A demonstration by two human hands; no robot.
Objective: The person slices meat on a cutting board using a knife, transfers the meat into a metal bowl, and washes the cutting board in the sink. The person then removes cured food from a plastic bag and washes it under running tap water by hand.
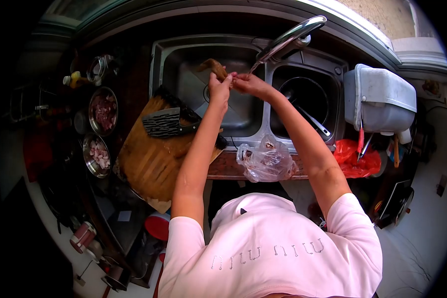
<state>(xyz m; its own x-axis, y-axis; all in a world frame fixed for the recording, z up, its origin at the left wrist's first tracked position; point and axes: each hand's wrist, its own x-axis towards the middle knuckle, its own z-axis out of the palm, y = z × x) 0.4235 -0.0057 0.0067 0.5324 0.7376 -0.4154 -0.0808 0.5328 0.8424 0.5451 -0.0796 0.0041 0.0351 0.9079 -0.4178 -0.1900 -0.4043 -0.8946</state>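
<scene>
Over the left basin of a steel sink (156,69), my left hand (219,89) is closed round a brown piece of food (214,66), perhaps meat, whose tip sticks out to the upper left. My right hand (251,84) is pinched close against my left hand, near the faucet's outlet. Whether its fingertips grip the same piece is too small to tell. A curved chrome faucet (293,34) reaches over the sink from the upper right, with a thin stream of water (254,67) falling beside my right hand.
Left of the sink, a patterned cleaver (162,122) lies on a wooden cutting board (151,161). Two metal bowls of meat (104,111) (98,155) stand farther left. A plastic bag (267,161) lies at the front edge. Right are a dark pan (308,97), grey container (382,94) and red bag (355,161).
</scene>
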